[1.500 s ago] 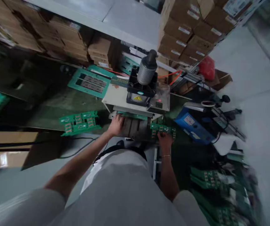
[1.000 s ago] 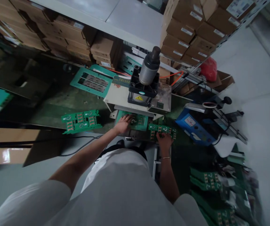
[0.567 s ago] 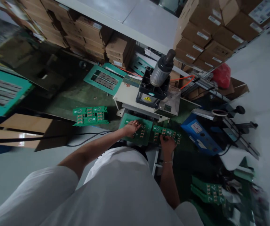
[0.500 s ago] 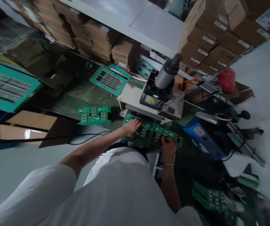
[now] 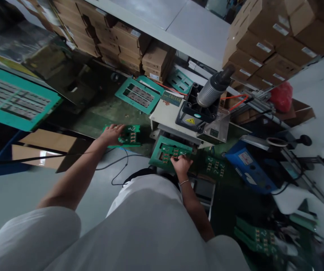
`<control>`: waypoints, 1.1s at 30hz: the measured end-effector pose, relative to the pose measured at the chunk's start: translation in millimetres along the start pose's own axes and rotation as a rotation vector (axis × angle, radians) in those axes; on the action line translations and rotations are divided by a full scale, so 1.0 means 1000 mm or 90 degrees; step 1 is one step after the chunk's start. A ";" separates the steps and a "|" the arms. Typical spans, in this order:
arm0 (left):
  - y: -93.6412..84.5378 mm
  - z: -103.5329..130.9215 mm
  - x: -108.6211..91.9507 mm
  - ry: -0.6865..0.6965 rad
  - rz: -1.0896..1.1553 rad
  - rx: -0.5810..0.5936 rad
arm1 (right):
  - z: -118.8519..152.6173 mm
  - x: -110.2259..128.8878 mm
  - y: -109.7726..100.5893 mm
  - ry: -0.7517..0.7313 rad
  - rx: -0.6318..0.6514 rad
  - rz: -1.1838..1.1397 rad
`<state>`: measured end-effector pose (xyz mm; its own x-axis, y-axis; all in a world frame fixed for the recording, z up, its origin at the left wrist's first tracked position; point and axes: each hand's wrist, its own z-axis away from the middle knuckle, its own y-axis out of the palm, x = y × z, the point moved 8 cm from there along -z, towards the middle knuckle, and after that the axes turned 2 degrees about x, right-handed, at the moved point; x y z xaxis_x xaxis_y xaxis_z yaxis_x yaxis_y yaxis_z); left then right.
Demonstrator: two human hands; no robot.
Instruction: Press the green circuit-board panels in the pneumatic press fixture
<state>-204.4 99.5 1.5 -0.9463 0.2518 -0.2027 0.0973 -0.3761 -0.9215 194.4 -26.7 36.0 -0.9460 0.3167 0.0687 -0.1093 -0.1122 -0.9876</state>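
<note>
My left hand (image 5: pixel 112 134) is at the left, closed over green circuit boards (image 5: pixel 133 135) lying by the bench edge; its fingers hide part of the top board. In front of my body, my right hand (image 5: pixel 182 165) pinches the near edge of another circuit board (image 5: pixel 166 154) with copper-coloured marks. That board lies on or just above a green fixture plate (image 5: pixel 156 157) at the front of a press (image 5: pixel 164 109). Whether it sits fully in the plate I cannot tell. More circuit boards (image 5: pixel 215 166) lie to the right of my right hand.
Behind the press are cardboard boxes (image 5: pixel 153 60) under a shelf. Green frames (image 5: pixel 138 95) lie to its left. A blue machine (image 5: pixel 248 163) stands at the right, with more boards (image 5: pixel 263 239) below it. A black cable (image 5: pixel 126 160) hangs at the bench's front edge.
My left hand has moved left from the fixture plate to the boards at the left. My right hand has moved left from the boards on the right to the plate, with a board.
</note>
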 end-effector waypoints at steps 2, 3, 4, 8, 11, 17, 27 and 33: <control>0.011 -0.004 0.007 0.007 0.015 0.008 | -0.003 0.011 0.008 -0.002 0.019 0.015; 0.014 -0.006 0.008 0.012 0.020 0.006 | -0.005 0.014 0.011 -0.002 0.028 0.020; 0.016 -0.008 0.006 0.018 0.022 -0.003 | -0.007 0.016 0.014 -0.003 0.037 0.024; 0.015 -0.011 -0.039 0.106 0.029 -0.068 | -0.013 0.020 0.023 -0.058 0.064 0.026; 0.026 -0.009 -0.111 0.237 0.048 -0.046 | -0.017 0.008 0.022 -0.096 0.067 0.015; 0.064 -0.013 -0.209 0.372 0.044 0.037 | -0.015 -0.041 0.017 -0.241 0.039 -0.012; 0.074 -0.016 -0.204 0.371 0.036 0.042 | -0.005 -0.056 0.040 -0.318 0.075 0.003; 0.073 -0.013 -0.205 0.333 0.036 0.048 | -0.007 -0.061 0.040 -0.313 0.056 -0.020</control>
<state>0.9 32.4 -28.2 -0.6580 0.6331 -0.4077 0.1031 -0.4606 -0.8816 249.5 -43.7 -9.0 -0.9714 -0.1574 0.1777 -0.1457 -0.1953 -0.9699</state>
